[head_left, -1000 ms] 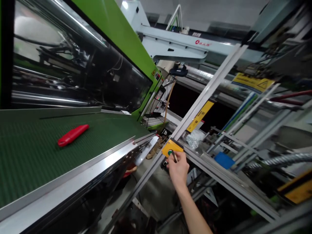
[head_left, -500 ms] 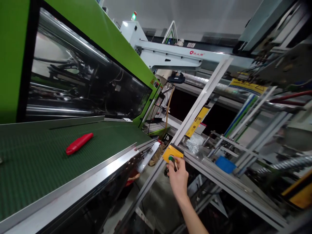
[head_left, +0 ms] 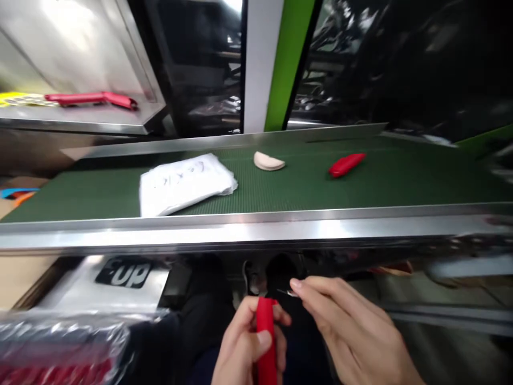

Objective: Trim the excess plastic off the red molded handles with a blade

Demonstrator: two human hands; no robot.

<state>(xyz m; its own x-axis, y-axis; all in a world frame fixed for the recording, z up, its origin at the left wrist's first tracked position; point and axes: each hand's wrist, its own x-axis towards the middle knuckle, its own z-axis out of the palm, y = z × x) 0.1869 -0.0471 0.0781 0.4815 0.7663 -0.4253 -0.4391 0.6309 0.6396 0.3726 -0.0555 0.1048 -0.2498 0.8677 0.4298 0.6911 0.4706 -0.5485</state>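
In front of the conveyor, my left hand [head_left: 248, 345] is closed round a long red plastic piece [head_left: 265, 342] held upright, thumb pressed on its face. Just to its right, my right hand [head_left: 352, 326] pinches a small thin metal blade [head_left: 286, 292] between thumb and fingertips. Its tip points left toward the top of the red piece, apart from it; the rest of the blade is hidden in the fingers. Another red piece [head_left: 347, 164] lies on the green conveyor belt [head_left: 304, 195], beyond my hands.
On the belt sit a folded beige pad [head_left: 268, 161] and a white packet with handwriting [head_left: 186, 183]. A metal rail [head_left: 256, 231] runs along the belt's near edge. Red pieces in clear plastic [head_left: 60, 353] are at lower left. Another red part [head_left: 92, 99] rests on a metal ledge.
The view has swung left and down to the belt. Earlier one hand was at a green button on a yellow box; now both hands are before me with the red piece and blade.
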